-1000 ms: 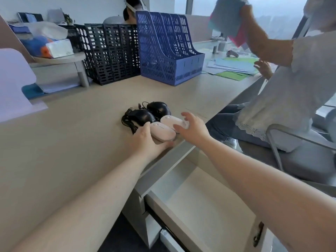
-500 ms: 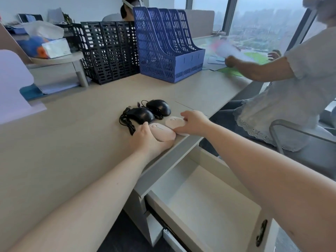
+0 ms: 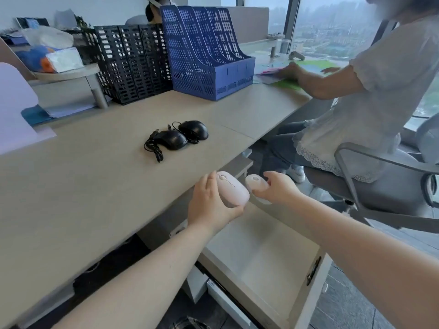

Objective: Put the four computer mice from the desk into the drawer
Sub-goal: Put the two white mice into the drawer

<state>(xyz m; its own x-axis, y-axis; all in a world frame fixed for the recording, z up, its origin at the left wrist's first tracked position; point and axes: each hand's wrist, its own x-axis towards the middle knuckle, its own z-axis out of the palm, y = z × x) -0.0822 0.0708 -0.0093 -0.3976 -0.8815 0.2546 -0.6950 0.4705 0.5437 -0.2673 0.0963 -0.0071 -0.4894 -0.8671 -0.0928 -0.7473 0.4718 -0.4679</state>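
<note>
Already both hands carry a load: the left hand (image 3: 211, 205) wraps its fingers around a pink mouse (image 3: 231, 192), and the right hand (image 3: 278, 188) pinches a white mouse (image 3: 256, 185), both held just above the open drawer (image 3: 256, 252), probably for lowering in. Two black mice (image 3: 183, 136) with coiled cables wait on the bench (image 3: 83, 186) at twelve o'clock from the hands, well apart.

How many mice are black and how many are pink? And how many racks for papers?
Black mice on the desk: 2
Pink mice, one in each hand: 2
Black paper racks: 1
Blue paper racks: 1
Total: 4 mice, 2 racks, 6 things
</note>
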